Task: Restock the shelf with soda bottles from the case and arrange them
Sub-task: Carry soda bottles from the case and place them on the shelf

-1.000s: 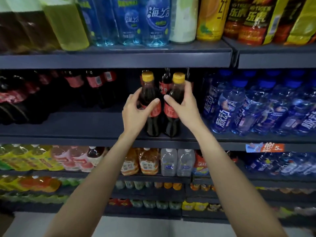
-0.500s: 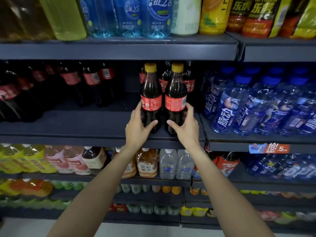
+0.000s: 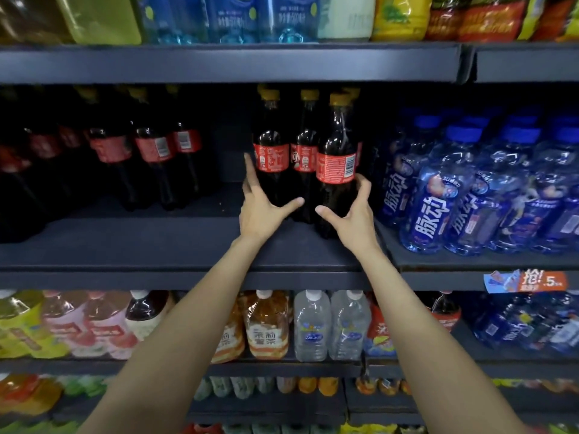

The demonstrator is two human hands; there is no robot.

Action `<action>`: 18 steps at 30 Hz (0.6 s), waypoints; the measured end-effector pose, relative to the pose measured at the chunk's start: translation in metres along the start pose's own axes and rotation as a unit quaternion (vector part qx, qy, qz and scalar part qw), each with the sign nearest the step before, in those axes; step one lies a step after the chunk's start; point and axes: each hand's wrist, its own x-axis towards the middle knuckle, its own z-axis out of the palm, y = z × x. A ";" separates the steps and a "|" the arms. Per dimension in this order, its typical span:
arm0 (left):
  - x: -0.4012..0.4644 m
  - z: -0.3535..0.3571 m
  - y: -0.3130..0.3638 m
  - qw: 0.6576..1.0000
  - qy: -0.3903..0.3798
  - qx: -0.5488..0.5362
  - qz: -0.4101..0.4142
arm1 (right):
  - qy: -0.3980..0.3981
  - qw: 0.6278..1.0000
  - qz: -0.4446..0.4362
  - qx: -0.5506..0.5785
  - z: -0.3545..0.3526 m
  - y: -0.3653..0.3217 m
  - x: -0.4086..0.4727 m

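Placing step: two cola bottles being settled on the dark shelf.

Nearest, two bare forearms reaching up. Left hand (image 3: 261,211) cupped, fingers spread, around the base of a dark plastic cola bottle with red label and yellow cap (image 3: 271,151); right hand (image 3: 354,216) cupped likewise around a second such bottle (image 3: 336,164), nearer the front. Grips loose rather than clamped, by the look of it. Both bottles upright on the dark grey metal shelf (image 3: 175,245), a third cola bottle (image 3: 305,155) between and behind, more caps dim further back. Next, probably: push both back flush, labels turned forward, then let go. Left, a row of about four similar cola bottles (image 3: 153,151); right, a cluster of blue-capped clear drink bottles (image 3: 438,195), too many and overlapping to count. No case visible.
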 end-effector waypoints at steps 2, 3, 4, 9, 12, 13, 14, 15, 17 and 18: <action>0.003 0.010 0.005 1.000 -0.003 0.020 -0.014 | 0.004 1.000 -0.005 0.000 0.003 0.003 0.004; 0.006 0.014 0.005 0.999 -0.001 0.025 -0.027 | 0.004 1.000 -0.006 0.001 0.003 0.004 0.006; 0.009 0.017 0.005 0.999 0.001 0.031 -0.038 | 0.002 1.000 -0.007 0.002 0.003 0.005 0.009; 0.016 0.022 0.002 0.998 0.043 0.007 -0.038 | -0.014 1.000 -0.006 -0.011 0.006 0.014 0.028; 0.019 0.023 0.002 0.998 0.056 0.004 -0.032 | -0.019 1.000 0.007 -0.018 0.009 0.016 0.038; 0.020 0.024 0.001 0.998 0.058 0.007 -0.031 | -0.019 1.000 0.011 -0.017 0.010 0.017 0.041; 0.020 0.025 0.002 0.998 0.059 0.011 -0.030 | -0.018 1.000 0.014 -0.015 0.011 0.018 0.042; 0.019 0.026 0.002 0.998 0.059 0.014 -0.031 | -0.017 1.000 0.018 -0.016 0.012 0.019 0.043; 0.018 0.026 0.006 0.998 0.053 0.017 -0.036 | -0.014 0.999 0.027 -0.030 0.012 0.016 0.042; 0.017 0.025 0.008 0.998 0.046 0.017 -0.039 | -0.010 0.998 0.031 -0.045 0.011 0.014 0.041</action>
